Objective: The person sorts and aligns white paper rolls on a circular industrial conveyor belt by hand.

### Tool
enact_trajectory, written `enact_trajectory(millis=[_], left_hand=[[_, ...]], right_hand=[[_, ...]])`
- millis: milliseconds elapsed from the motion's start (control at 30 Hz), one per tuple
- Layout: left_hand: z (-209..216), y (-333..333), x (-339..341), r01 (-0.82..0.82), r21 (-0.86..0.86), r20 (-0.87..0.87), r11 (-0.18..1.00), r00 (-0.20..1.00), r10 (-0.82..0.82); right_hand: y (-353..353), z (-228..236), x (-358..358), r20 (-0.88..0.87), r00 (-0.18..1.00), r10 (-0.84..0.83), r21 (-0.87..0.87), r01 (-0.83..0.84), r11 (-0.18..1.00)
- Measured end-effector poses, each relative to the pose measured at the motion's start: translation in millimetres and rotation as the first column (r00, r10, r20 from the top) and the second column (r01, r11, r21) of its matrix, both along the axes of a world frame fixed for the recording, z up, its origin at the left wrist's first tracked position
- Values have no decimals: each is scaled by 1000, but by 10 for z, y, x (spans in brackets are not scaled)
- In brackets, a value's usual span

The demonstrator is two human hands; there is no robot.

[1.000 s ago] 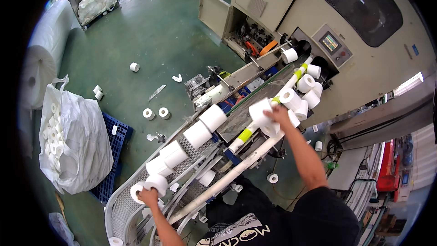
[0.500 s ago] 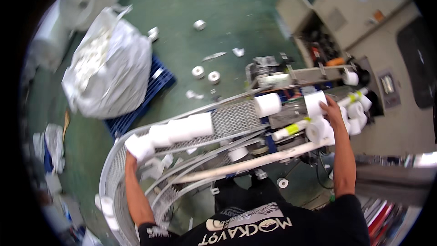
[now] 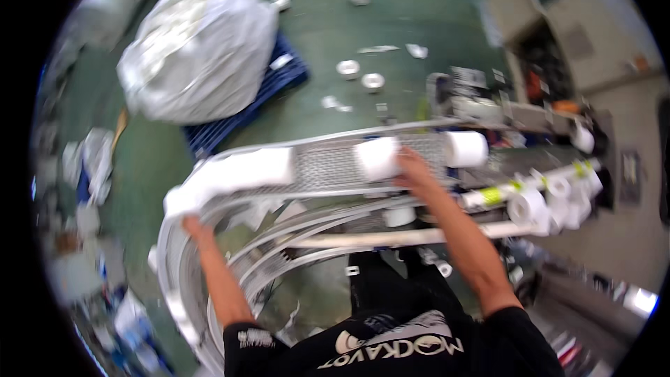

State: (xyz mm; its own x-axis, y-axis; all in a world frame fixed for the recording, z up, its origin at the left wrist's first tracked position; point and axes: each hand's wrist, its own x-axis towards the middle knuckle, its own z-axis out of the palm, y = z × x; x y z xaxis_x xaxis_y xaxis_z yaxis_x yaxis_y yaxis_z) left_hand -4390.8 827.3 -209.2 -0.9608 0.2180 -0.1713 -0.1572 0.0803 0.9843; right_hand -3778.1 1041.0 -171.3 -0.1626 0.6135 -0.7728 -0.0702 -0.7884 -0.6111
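A curved metal conveyor [image 3: 328,174] runs across in front of me, its perforated belt carrying white toilet paper rolls. My right hand [image 3: 417,171] is closed on the end of one toilet paper roll [image 3: 377,159] at the belt. Right of it, another roll [image 3: 466,149] sits on the conveyor line. A row of rolls [image 3: 244,169] lies end to end at the left, blurred together. My left hand [image 3: 197,226] is against the leftmost roll [image 3: 183,202], at the bend; its fingers are hidden and blurred.
Several rolls [image 3: 528,207] are bunched by a pale rail [image 3: 398,237] at the right, beside a beige machine cabinet [image 3: 628,112]. A big white sack [image 3: 209,49] stands on a blue pallet [image 3: 286,70]. Loose rolls [image 3: 373,82] and paper scraps lie on the green floor.
My right hand has carried its roll leftward from the bunched rolls onto the belt, toward the row. The left hand stays at the leftmost roll. My view has shifted.
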Motion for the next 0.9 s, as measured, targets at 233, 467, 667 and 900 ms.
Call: enact_trajectory(millis=[233,467,667,900], left_hand=[[-162,-627,2251,541,69,154,838,825,-545],[-170,-381,4953,543,581,641,606,153,-752],[616,414,6984,731,621,611,285,-223,-760],[505,853,8697,887,388,603,248,-41,-797]], right_hand=[[-607,395,800,561,827,46,547,-411,729],[-1410,696,4022,792,321,-519,559,-38,829],[-670,846,6095,935,232,-268,311,-175,934],[1209,798,7583,845,531,-71,145,-99,985]])
